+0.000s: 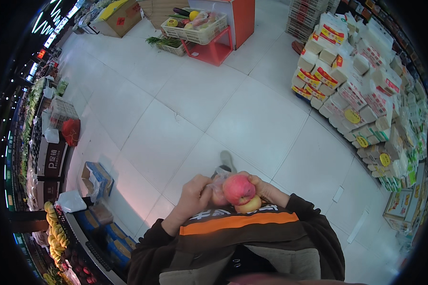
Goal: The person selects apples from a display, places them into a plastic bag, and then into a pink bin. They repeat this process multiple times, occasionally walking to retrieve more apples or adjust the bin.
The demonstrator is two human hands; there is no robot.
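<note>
Close to my apron front, my left hand [193, 195] pinches a thin clear plastic bag [221, 175] with its fingers curled. Through the film shows a reddish fruit [219, 196], partly covered by that hand. On the other side, my right hand [267, 190] is wrapped around a pink-red apple [239, 188]; its fingertips are mostly hidden behind the fruit. A yellowish fruit [249, 205], likely another apple, sits just under the red one and touches it. Whether the red apple is inside the bag I cannot tell. The dark apron [239, 224] has an orange stripe.
Bananas [56, 231] lie on a fruit stand to the left, near an open blue carton [98, 181] on the tiled floor [232, 103]. Stacked tissue packs [353, 89] rise at right. Ahead, a produce crate [199, 32] rests on a red stool [214, 53].
</note>
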